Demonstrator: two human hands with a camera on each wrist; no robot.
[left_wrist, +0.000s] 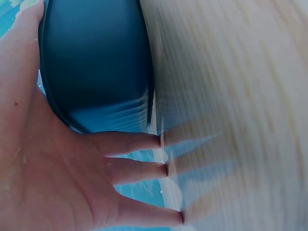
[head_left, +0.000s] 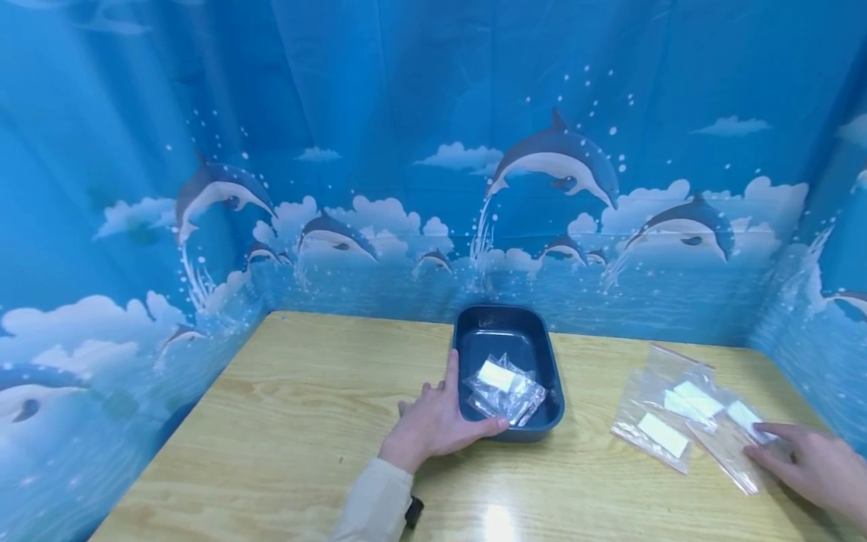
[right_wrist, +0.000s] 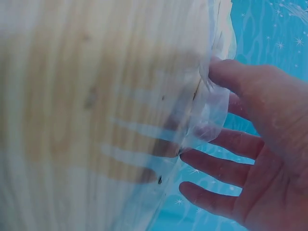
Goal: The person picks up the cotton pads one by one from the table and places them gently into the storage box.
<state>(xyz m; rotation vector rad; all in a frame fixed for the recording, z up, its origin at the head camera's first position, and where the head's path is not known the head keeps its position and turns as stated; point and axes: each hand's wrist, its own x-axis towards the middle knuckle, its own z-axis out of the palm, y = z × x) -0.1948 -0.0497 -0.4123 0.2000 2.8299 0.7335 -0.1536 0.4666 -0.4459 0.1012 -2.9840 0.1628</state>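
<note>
A dark blue tray stands on the table, with clear plastic bags lying in its near half, a white label on top. My left hand rests against its near left corner, thumb along the near rim and index finger up the left side. In the left wrist view, the other fingers are straight and spread, tips at the tabletop. At the right, my right hand pinches the edge of a zip bag between thumb and index finger. The right wrist view shows the thumb over the clear plastic.
More zip bags with white labels overlap to the left of the pinched one. The wood-grain table meets a blue dolphin-print curtain at its back and sides.
</note>
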